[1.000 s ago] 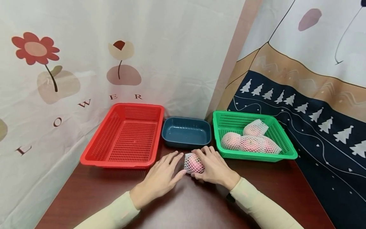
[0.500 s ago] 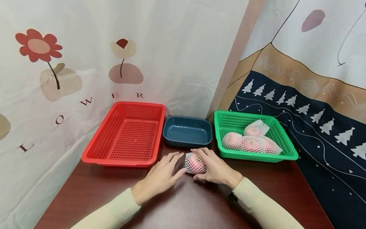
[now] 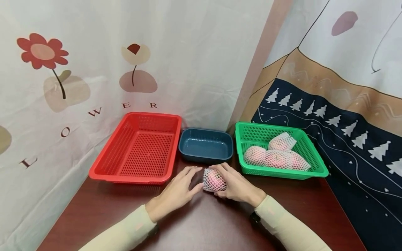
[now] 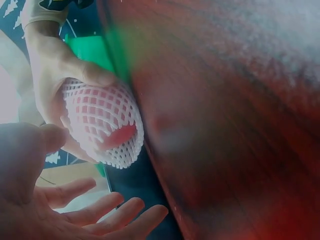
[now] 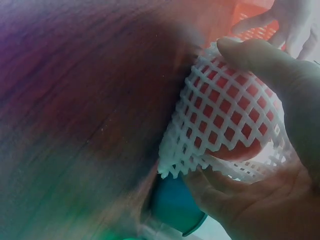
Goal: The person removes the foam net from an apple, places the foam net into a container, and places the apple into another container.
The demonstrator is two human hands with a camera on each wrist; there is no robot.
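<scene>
A red-pink apple [image 3: 215, 180] in a white foam net sits on the dark red-brown table, just in front of the blue dish [image 3: 205, 144]. My right hand [image 3: 237, 184] grips it from the right, thumb on the near side and fingers over the far side. In the right wrist view, the netted apple [image 5: 227, 107] lies between thumb and fingers, with bare red skin at a net opening. My left hand [image 3: 173, 191] is spread at the apple's left, holding nothing. The left wrist view has its fingers [image 4: 107, 212] apart from the net.
A red perforated basket [image 3: 133, 178] stands at the left. At the right, a green basket [image 3: 251, 167] holds several netted apples [image 3: 277, 158]. A printed curtain [image 3: 204, 69] hangs behind the containers.
The head view has shifted slightly. My right hand's fingers have moved a little along the apple, showing more of its net. My left hand stays almost still.
</scene>
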